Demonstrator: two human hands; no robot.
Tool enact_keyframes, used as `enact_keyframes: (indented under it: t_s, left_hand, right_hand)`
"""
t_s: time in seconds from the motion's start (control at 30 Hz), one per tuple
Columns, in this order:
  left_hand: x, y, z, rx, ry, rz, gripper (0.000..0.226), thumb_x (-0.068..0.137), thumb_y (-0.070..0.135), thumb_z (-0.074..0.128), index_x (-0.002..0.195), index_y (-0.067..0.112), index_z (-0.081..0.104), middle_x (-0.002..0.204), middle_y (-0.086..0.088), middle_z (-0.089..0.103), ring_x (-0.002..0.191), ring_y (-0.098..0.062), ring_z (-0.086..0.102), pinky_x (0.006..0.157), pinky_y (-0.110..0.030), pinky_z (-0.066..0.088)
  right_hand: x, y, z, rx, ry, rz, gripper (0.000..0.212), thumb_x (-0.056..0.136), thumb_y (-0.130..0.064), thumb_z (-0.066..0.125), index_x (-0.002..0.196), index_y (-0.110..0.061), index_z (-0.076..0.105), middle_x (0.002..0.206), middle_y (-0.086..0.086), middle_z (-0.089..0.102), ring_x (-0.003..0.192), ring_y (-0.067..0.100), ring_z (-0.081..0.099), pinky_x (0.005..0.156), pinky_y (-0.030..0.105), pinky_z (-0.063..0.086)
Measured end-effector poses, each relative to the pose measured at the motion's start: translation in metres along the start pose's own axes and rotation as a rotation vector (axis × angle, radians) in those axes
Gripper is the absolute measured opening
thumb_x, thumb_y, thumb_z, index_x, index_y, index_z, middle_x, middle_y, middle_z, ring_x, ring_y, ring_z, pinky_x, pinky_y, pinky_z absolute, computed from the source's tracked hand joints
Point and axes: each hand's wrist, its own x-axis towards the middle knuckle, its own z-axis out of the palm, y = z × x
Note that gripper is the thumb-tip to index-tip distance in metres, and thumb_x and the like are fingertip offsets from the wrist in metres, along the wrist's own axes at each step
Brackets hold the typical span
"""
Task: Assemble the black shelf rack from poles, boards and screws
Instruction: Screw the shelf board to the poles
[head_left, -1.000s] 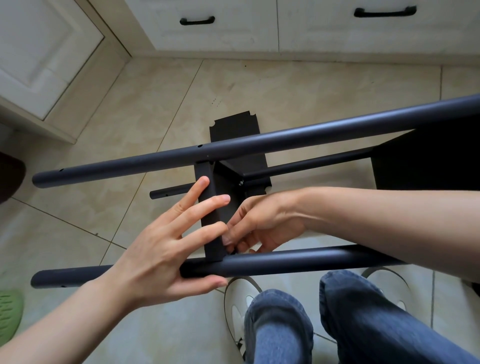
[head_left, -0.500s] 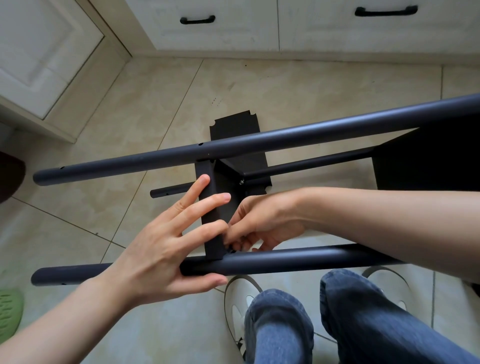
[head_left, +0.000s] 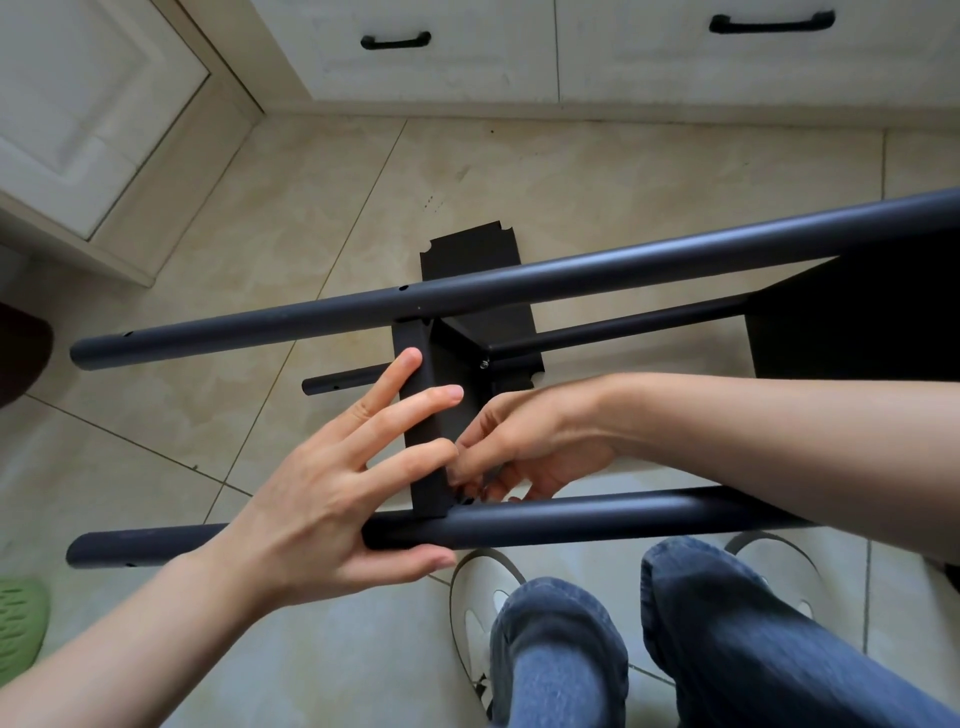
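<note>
Beige floor tiles and pale cabinets frame the half-built rack, lying on its side from nine to three o'clock. Left hand lays straight fingers flat on the black board with the thumb under the near pole, seemingly bracing the joint. Right hand, at its three o'clock, curls its fingertips at the board's corner, likely seating a screw; none shows there. Far pole crosses at twelve o'clock.

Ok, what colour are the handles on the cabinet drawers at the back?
Black, against cream drawer fronts; the handles show best in the head view.
</note>
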Motion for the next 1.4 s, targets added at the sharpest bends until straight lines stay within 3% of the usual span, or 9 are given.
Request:
enact_keyframes:
  t_s: [0.2, 0.43, 0.57, 0.7, 0.83, 0.97, 1.2, 1.4]
  left_hand:
    - [0.001, 0.000, -0.001, -0.010, 0.001, -0.008, 0.056, 0.090, 0.062, 0.060, 0.126, 0.020, 0.054, 0.157, -0.005, 0.037, 0.153, -0.034, 0.016, 0.121, -0.030, 0.027]
    - [0.001, 0.000, -0.001, -0.017, -0.005, -0.008, 0.055, 0.089, 0.061, 0.062, 0.125, 0.020, 0.055, 0.157, -0.005, 0.037, 0.153, -0.035, 0.015, 0.121, -0.030, 0.027]
    - [0.001, 0.000, -0.001, -0.020, -0.005, -0.008, 0.056, 0.088, 0.061, 0.062, 0.126, 0.021, 0.054, 0.157, -0.004, 0.036, 0.153, -0.034, 0.015, 0.121, -0.030, 0.027]
    - [0.003, -0.001, -0.003, -0.016, -0.006, -0.012, 0.055, 0.089, 0.061, 0.061, 0.125, 0.019, 0.055, 0.156, -0.007, 0.038, 0.154, -0.034, 0.015, 0.121, -0.032, 0.027]
    - [0.004, -0.001, -0.004, -0.020, -0.008, -0.017, 0.055, 0.088, 0.059, 0.063, 0.122, 0.016, 0.060, 0.155, -0.008, 0.039, 0.153, -0.034, 0.016, 0.119, -0.033, 0.030]
    - [0.003, 0.000, -0.004, -0.024, -0.008, -0.018, 0.055, 0.088, 0.059, 0.063, 0.125, 0.020, 0.055, 0.155, -0.007, 0.040, 0.153, -0.034, 0.017, 0.120, -0.032, 0.029]
    - [0.005, -0.002, -0.004, -0.014, 0.001, -0.005, 0.054, 0.089, 0.060, 0.061, 0.124, 0.019, 0.054, 0.155, -0.007, 0.039, 0.153, -0.035, 0.018, 0.118, -0.035, 0.033]
    - [0.006, -0.003, -0.004, -0.016, 0.000, -0.002, 0.054, 0.090, 0.061, 0.060, 0.124, 0.020, 0.055, 0.155, -0.006, 0.038, 0.153, -0.035, 0.018, 0.118, -0.034, 0.032]
  right_hand:
    - [0.003, 0.000, -0.001, 0.013, 0.034, -0.016, 0.015, 0.095, -0.015, 0.059, 0.083, -0.015, 0.068, 0.077, 0.000, 0.063, 0.071, 0.012, 0.056, 0.063, 0.023, 0.049]
    - [0.005, 0.000, 0.004, -0.003, 0.040, 0.024, 0.016, 0.096, -0.017, 0.057, 0.081, -0.012, 0.063, 0.069, 0.000, 0.052, 0.067, 0.012, 0.048, 0.069, 0.026, 0.042]
    - [0.006, 0.002, 0.006, 0.029, 0.042, -0.026, 0.012, 0.096, -0.012, 0.055, 0.090, -0.011, 0.065, 0.076, 0.002, 0.058, 0.070, 0.013, 0.052, 0.072, 0.028, 0.045]
    - [-0.001, -0.001, -0.004, 0.029, 0.019, -0.005, 0.013, 0.096, -0.018, 0.059, 0.088, -0.012, 0.067, 0.077, 0.001, 0.064, 0.070, 0.011, 0.055, 0.065, 0.023, 0.048]
    - [0.005, 0.000, -0.002, -0.006, 0.036, 0.007, 0.018, 0.096, -0.019, 0.059, 0.079, -0.013, 0.066, 0.071, 0.000, 0.057, 0.065, 0.010, 0.051, 0.060, 0.020, 0.046]
    - [0.009, 0.002, 0.000, 0.028, 0.042, -0.047, 0.012, 0.096, -0.012, 0.056, 0.088, -0.011, 0.065, 0.074, 0.000, 0.059, 0.063, 0.009, 0.052, 0.059, 0.019, 0.047]
    - [0.000, -0.001, -0.009, -0.014, 0.010, 0.005, 0.015, 0.095, -0.024, 0.062, 0.086, -0.014, 0.070, 0.074, -0.001, 0.062, 0.068, 0.010, 0.055, 0.065, 0.022, 0.049]
    - [0.005, 0.000, -0.003, 0.029, 0.041, -0.049, 0.010, 0.096, -0.016, 0.058, 0.094, -0.011, 0.067, 0.081, 0.003, 0.062, 0.072, 0.012, 0.057, 0.071, 0.027, 0.050]
